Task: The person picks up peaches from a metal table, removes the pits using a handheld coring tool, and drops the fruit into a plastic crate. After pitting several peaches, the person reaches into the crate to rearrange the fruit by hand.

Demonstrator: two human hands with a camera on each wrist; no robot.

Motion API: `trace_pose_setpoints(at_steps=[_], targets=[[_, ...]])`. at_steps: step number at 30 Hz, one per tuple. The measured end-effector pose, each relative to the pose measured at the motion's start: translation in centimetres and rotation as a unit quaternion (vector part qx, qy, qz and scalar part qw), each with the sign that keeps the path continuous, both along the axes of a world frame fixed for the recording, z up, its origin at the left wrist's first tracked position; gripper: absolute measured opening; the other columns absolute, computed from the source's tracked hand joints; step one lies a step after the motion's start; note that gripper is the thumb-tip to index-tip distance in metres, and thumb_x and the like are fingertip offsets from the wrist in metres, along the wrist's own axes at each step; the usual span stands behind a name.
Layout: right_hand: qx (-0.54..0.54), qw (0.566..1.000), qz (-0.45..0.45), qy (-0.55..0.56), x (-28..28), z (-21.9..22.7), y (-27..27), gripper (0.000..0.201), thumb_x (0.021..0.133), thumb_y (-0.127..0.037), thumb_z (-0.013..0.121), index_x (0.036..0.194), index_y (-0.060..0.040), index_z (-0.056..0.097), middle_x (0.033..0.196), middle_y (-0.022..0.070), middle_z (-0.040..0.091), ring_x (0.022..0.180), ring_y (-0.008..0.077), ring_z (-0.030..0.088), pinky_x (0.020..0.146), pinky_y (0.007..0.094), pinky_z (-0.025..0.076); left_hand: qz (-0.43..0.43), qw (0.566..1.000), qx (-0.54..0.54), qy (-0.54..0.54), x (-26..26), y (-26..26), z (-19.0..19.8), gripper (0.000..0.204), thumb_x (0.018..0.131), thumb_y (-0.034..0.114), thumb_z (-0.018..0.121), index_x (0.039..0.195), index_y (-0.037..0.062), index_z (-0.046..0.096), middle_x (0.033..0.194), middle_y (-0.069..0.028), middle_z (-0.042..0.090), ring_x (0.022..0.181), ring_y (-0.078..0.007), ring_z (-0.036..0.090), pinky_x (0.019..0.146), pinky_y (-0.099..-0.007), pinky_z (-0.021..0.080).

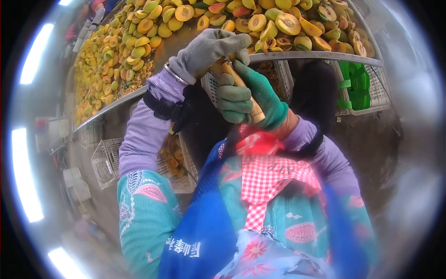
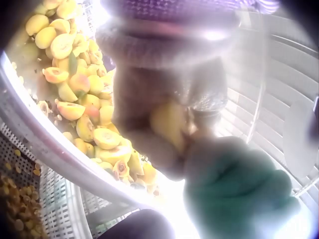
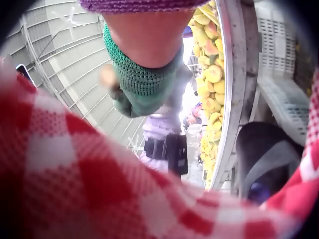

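"What is held at left?"
"A yellow fruit piece — pinched by the grey-gloved left hand."
"And at right?"
"A pale cylindrical wooden handle is gripped by the green-gloved right hand — near the silvery metal tray."

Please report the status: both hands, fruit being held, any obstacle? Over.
Left hand holds yellow fruit piece. Right hand grips wooden handle, far end unclear. Fruit tray beyond; no obstacle seen.

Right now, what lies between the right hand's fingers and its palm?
A tan handle, gripped in the right hand, its upper end near the left hand; the head view shows it.
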State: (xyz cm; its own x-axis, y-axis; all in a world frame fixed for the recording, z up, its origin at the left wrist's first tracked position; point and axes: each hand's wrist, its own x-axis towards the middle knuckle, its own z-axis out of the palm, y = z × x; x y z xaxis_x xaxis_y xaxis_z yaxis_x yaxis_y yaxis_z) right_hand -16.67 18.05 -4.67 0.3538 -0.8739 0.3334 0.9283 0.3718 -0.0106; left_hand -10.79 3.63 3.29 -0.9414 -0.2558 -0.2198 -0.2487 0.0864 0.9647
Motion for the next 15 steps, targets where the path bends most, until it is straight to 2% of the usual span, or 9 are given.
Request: trace_pose_setpoints(at_steps=[1, 3, 5, 6, 9, 10, 13, 14, 15], targets=[[0.004, 1.000, -0.011, -0.006, 0.3, 0.2, 0.0, 0.043, 0.103, -0.051, 0.034, 0.092, -0.0147, 0.054, 0.059, -0.0067, 0.038, 0.047, 0.0101, 0.036, 0.049, 0.0285, 0.034, -0.023, 1.000, 0.010, -0.011, -0.1, 0.0, 0.4, 0.040, 0.098, 0.037, 0.057, 0.085, -0.0002, 0.068, 0.078, -0.0060, 0.067, 0.071, -0.0145, 0.061, 0.068, -0.0270, 0.049], [0.011, 0.999, -0.034, -0.027, 0.9, 0.8, 0.1, 0.042, 0.103, -0.051, 0.036, 0.094, -0.0143, 0.052, 0.057, -0.0069, 0.038, 0.044, 0.0098, 0.036, 0.045, 0.0266, 0.029, 0.026, 0.991, 0.122, 0.053, 0.0, 0.1, -1.0, 0.042, 0.098, 0.040, 0.057, 0.084, 0.0019, 0.065, 0.077, -0.0065, 0.065, 0.070, -0.0174, 0.061, 0.067, -0.0292, 0.050], [-0.006, 1.000, -0.020, -0.016, 0.6, 0.1, -0.7, 0.045, 0.103, -0.053, 0.035, 0.094, -0.0147, 0.055, 0.059, -0.0067, 0.040, 0.047, 0.0099, 0.037, 0.049, 0.0280, 0.034, 0.095, 0.951, 0.265, 0.130, 0.3, 1.2, -2.2, 0.042, 0.098, 0.043, 0.056, 0.083, 0.0037, 0.064, 0.077, -0.0068, 0.064, 0.069, -0.0197, 0.062, 0.066, -0.0309, 0.051], [-0.013, 1.000, -0.011, -0.007, 0.3, -0.1, -1.0, 0.046, 0.102, -0.055, 0.034, 0.094, -0.0149, 0.057, 0.060, -0.0067, 0.040, 0.048, 0.0100, 0.037, 0.051, 0.0286, 0.036, 0.208, 0.932, 0.253, 0.152, 0.5, 2.1, -2.4, 0.043, 0.098, 0.045, 0.053, 0.082, 0.0058, 0.061, 0.076, -0.0083, 0.063, 0.068, -0.0225, 0.062, 0.064, -0.0332, 0.052], [-0.002, 0.998, 0.064, 0.001, 0.8, 0.4, -0.7, 0.043, 0.102, -0.054, 0.035, 0.095, -0.0151, 0.053, 0.058, -0.0073, 0.040, 0.045, 0.0090, 0.036, 0.045, 0.0267, 0.029, 0.332, 0.854, 0.341, 0.210, 2.3, 3.6, -2.6, 0.045, 0.098, 0.047, 0.052, 0.081, 0.0069, 0.060, 0.076, -0.0094, 0.063, 0.066, -0.0228, 0.061, 0.063, -0.0338, 0.052], [0.004, 0.998, 0.067, 0.014, 1.3, 0.5, -0.5, 0.044, 0.102, -0.054, 0.034, 0.095, -0.0150, 0.053, 0.058, -0.0072, 0.040, 0.045, 0.0091, 0.036, 0.045, 0.0267, 0.029, 0.362, 0.854, 0.329, 0.179, 3.0, 4.3, -1.8, 0.046, 0.099, 0.047, 0.050, 0.081, 0.0068, 0.060, 0.074, -0.0098, 0.062, 0.065, -0.0223, 0.060, 0.065, -0.0326, 0.052], [0.012, 0.996, 0.080, 0.034, 2.2, 0.8, -0.7, 0.045, 0.102, -0.055, 0.033, 0.096, -0.0146, 0.053, 0.058, -0.0069, 0.041, 0.045, 0.0094, 0.037, 0.045, 0.0267, 0.029, 0.263, 0.940, 0.151, 0.154, 4.4, 3.3, -1.0, 0.049, 0.101, 0.045, 0.046, 0.077, 0.0046, 0.060, 0.073, -0.0107, 0.063, 0.065, -0.0226, 0.060, 0.066, -0.0320, 0.050], [0.017, 0.995, 0.087, 0.033, 2.2, 1.0, -0.8, 0.045, 0.102, -0.055, 0.033, 0.096, -0.0144, 0.053, 0.058, -0.0068, 0.042, 0.045, 0.0095, 0.037, 0.045, 0.0267, 0.029, 0.225, 0.963, 0.057, 0.134, 4.3, 2.8, -0.5, 0.054, 0.103, 0.042, 0.041, 0.075, 0.0007, 0.062, 0.072, -0.0135, 0.062, 0.065, -0.0231, 0.060, 0.066, -0.0325, 0.049], [0.023, 0.995, 0.093, 0.032, 2.1, 1.2, -0.9, 0.046, 0.103, -0.055, 0.033, 0.096, -0.0141, 0.053, 0.058, -0.0068, 0.042, 0.044, 0.0095, 0.037, 0.045, 0.0266, 0.029, 0.209, 0.969, 0.042, 0.124, 4.4, 2.5, -0.3, 0.055, 0.103, 0.041, 0.040, 0.075, -0.0002, 0.063, 0.073, -0.0140, 0.063, 0.065, -0.0229, 0.060, 0.066, -0.0326, 0.050]])
